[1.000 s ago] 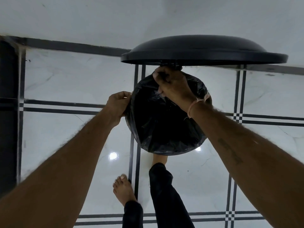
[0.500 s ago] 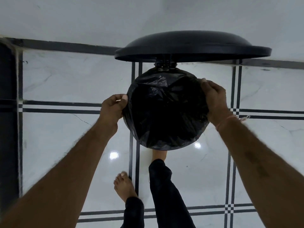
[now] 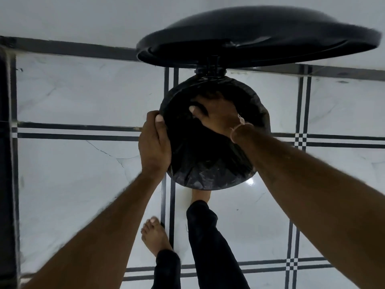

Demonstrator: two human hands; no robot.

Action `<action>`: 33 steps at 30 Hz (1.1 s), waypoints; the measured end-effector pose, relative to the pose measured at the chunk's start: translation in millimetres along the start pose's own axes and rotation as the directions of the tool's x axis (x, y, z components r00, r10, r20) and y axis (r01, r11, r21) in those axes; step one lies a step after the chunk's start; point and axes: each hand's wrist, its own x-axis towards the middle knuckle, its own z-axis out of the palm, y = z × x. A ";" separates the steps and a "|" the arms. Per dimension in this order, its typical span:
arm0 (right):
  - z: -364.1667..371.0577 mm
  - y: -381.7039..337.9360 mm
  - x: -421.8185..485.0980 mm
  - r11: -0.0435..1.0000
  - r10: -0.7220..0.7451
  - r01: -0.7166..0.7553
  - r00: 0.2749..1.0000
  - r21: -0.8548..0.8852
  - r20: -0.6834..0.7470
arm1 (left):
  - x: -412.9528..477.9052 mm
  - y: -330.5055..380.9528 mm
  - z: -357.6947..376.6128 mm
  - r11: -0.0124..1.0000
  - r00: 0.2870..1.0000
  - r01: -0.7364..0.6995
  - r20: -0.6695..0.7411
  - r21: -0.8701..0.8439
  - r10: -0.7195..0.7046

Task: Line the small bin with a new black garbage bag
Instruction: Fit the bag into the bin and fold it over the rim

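A small round bin stands on the tiled floor with its black lid (image 3: pixel 258 36) raised at the far side. A black garbage bag (image 3: pixel 208 159) fills the mouth and folds over the rim (image 3: pixel 258 97). My left hand (image 3: pixel 155 144) grips the bag-covered rim on the bin's left side. Inside the mouth, my right hand (image 3: pixel 216 113) presses down on the bag with fingers spread. The bin's body is hidden under the bag.
White marble floor tiles with dark double stripes (image 3: pixel 79 132) surround the bin. My bare left foot (image 3: pixel 155 234) and my right leg in dark trousers (image 3: pixel 208 236) are just in front of it. A dark upright edge (image 3: pixel 7 163) runs along the far left.
My right hand left the bin's right rim and now presses down inside the bag. My left hand slid further around the left rim. The lid looks tilted and blurred.
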 end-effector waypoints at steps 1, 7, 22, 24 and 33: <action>5.9 4.1 3.7 1.000 0.006 -0.007 0.997 0.010 0.073 | -0.4 -1.0 0.7 1.000 1.000 -0.001 -0.012 -0.009 0.001; -13.0 -16.1 -43.3 0.990 0.104 -0.082 0.973 0.112 -0.204 | -0.9 3.8 -1.3 0.997 0.997 0.075 0.007 0.009 -0.075; 46.7 -8.3 -72.0 0.276 0.671 -0.530 0.704 0.802 0.234 | 0.0 0.8 -1.9 0.995 0.996 0.093 0.001 0.023 -0.093; 33.8 -23.2 -101.0 0.527 0.625 -0.405 0.781 0.747 -0.018 | -0.3 3.0 -3.3 0.995 0.995 0.096 0.012 0.020 -0.096; 53.6 -44.6 -75.5 0.998 -0.011 -0.009 0.953 0.064 0.304 | -4.2 -3.9 -2.4 0.995 0.995 0.096 0.017 0.036 -0.097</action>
